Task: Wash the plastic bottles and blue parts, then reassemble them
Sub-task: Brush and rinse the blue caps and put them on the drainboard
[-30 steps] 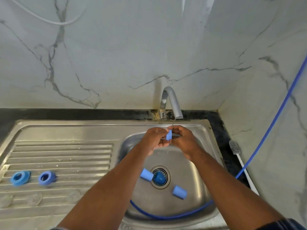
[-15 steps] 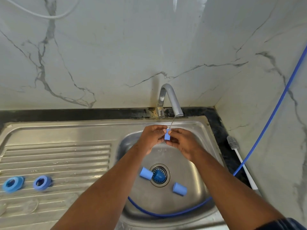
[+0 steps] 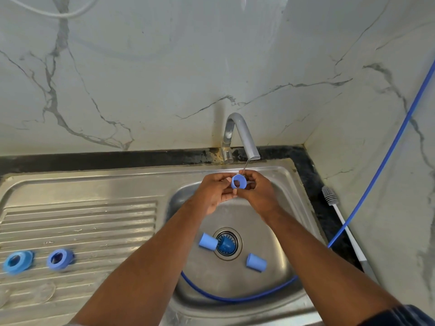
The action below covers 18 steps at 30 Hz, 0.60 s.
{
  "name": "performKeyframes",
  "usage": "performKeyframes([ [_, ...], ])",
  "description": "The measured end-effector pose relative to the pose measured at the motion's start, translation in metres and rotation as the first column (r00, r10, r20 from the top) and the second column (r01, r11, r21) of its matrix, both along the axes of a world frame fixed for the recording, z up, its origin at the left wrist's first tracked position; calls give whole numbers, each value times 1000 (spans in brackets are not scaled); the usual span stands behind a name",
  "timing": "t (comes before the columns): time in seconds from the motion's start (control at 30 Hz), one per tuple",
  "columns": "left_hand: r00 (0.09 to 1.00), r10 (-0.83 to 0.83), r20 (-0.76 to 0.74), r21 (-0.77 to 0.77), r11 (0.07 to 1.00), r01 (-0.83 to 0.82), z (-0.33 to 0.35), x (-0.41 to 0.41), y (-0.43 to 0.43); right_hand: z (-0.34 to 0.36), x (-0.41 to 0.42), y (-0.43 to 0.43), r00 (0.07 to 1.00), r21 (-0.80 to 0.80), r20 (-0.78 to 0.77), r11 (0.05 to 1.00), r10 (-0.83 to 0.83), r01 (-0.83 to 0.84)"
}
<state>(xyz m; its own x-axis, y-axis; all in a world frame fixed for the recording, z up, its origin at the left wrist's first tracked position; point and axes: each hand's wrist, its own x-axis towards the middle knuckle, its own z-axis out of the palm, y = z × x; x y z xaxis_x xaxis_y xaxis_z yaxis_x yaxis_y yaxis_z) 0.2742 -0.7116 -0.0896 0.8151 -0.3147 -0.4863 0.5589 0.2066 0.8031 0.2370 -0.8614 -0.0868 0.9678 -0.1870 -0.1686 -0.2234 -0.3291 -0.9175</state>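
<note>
The stainless steel sink with ribbed drainboard [image 3: 82, 184] fills the lower view, its basin at the right end under a grey curved metal tap [image 3: 242, 132] that lets down a thin thread of water [image 3: 244, 167]. A blue flexible hose [image 3: 235, 298] lies curved along the basin's front edge. Over the basin's back edge, just below the spout, the left hand [image 3: 211, 191] and right hand [image 3: 259, 194] meet, fingers curled, each pinching one side of the same piece. Two blue plastic threaded rings [image 3: 17, 262] [image 3: 60, 259] sit side by side near the drainboard's front left corner. Two pale blue plastic cup-shaped caps [image 3: 208, 241] [image 3: 256, 262] lie on their sides on the basin floor, one touching the drain's left rim, the other towards the front right. Smallest is the held part, a short blue plastic hollow sleeve [image 3: 239, 182]. It looks light and stiff, with thin walls that may flex if squeezed hard; wet, it is likely slippery, so a grip on opposite sides of the outer wall, as both hands have it, seems the safest way to hold it, leaving the bore clear for rinsing. Its round open mouth faces up and towards the person, and its axis, hardly longer than its width, runs from that mouth down and back towards the tap.
</note>
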Motion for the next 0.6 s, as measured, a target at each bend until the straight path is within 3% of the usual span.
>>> performKeyframes([
  [0.17,999,-16,-38,46,999,18,-2,-2,-1,3,0,6,999,-330,54,944,6,12],
  [0.3,1000,-25,-2,58,998,25,-4,-3,-5,9,2,3,995,-479,82,878,61,-14],
  [0.47,999,-47,-14,99,994,48,-10,-3,-6,8,0,-6,999,-404,-26,913,44,-51],
  [0.6,999,-21,-48,114,993,27,-14,-4,-2,-4,0,-6,990,-182,-135,980,51,-76],
])
